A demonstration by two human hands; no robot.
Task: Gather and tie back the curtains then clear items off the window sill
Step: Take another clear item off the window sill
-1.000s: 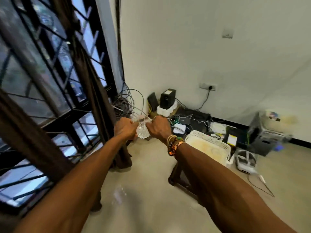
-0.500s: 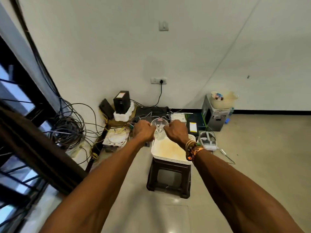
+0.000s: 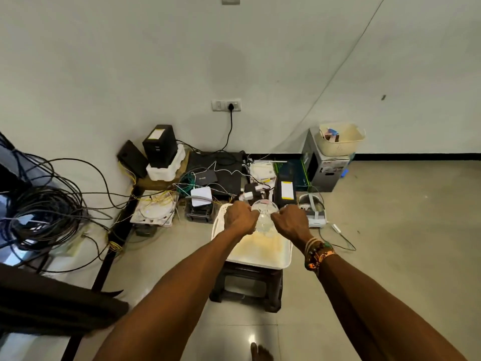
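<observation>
A clear glass vessel (image 3: 264, 213) hangs between my two hands, above the far end of a white plastic basket (image 3: 263, 252). My left hand (image 3: 238, 217) grips its left side with curled fingers. My right hand (image 3: 290, 221), beaded bands on the wrist, grips its right side. The basket sits on a dark stool (image 3: 247, 289). A dark brown curtain (image 3: 52, 298) bunches at the lower left, by the window frame.
Coiled black cables (image 3: 44, 214) lie at the left. Routers, black boxes and wires (image 3: 216, 178) crowd the floor along the wall. A white headset (image 3: 313, 212) lies right of the basket. A grey box carries a cream bin (image 3: 338, 139). Bare tiled floor spreads to the right.
I turned from the window toward the wall corner. Both hands carried the glass vessel away from the window to above the white basket.
</observation>
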